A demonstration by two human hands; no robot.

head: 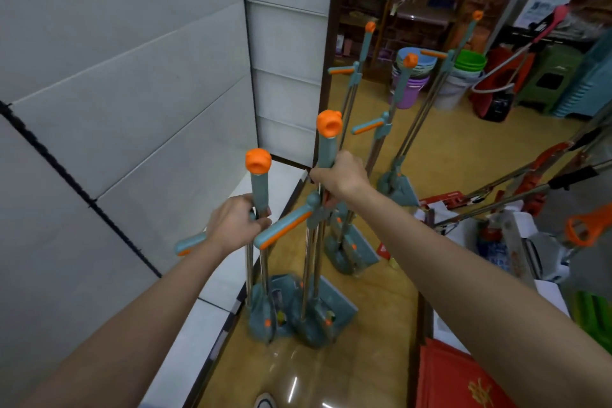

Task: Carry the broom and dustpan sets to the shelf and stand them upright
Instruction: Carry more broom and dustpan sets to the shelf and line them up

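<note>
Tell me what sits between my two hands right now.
Head view: only an orange-striped side handle of the right-hand set juts between left hand and right hand; otherwise bare.

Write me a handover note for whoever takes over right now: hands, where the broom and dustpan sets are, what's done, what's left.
Left hand: closed around the grip of the nearest set.
Right hand: closed around the grip of the second set, beside the first.
Both held sets are upright, bases low over the tan floor next to the white shelf base; whether they touch down is unclear.
Done, it seems: three more sets stand upright further along the floor.
Left: settle these two so they stand alone, release, then check for any sets not yet brought over.
</note>
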